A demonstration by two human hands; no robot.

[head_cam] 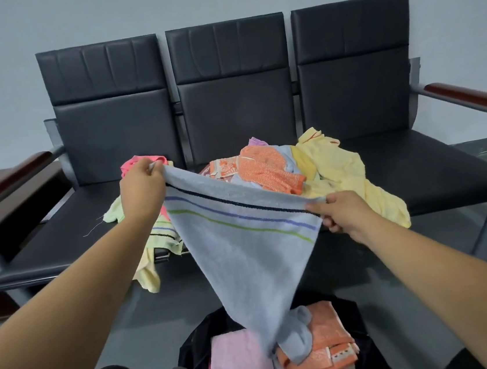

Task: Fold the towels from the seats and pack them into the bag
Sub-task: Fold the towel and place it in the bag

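A light blue towel (244,254) with black, blue and green stripes hangs spread between my hands. My left hand (142,189) pinches its far left corner. My right hand (335,213) pinches the right corner. The towel's lower point dangles over an open black bag (193,344) on the floor, which holds a folded pink towel (238,364) and folded orange towels (325,354). On the middle seat lies a heap of loose towels: orange (268,169), yellow (342,161), pink (139,162) and pale green (113,214).
A row of three black padded seats (416,170) stands against a grey wall, with dark wooden armrests at the left (8,180) and at the right (475,97). A pale yellow towel (147,274) droops off the seat's front edge. Grey floor lies in front.
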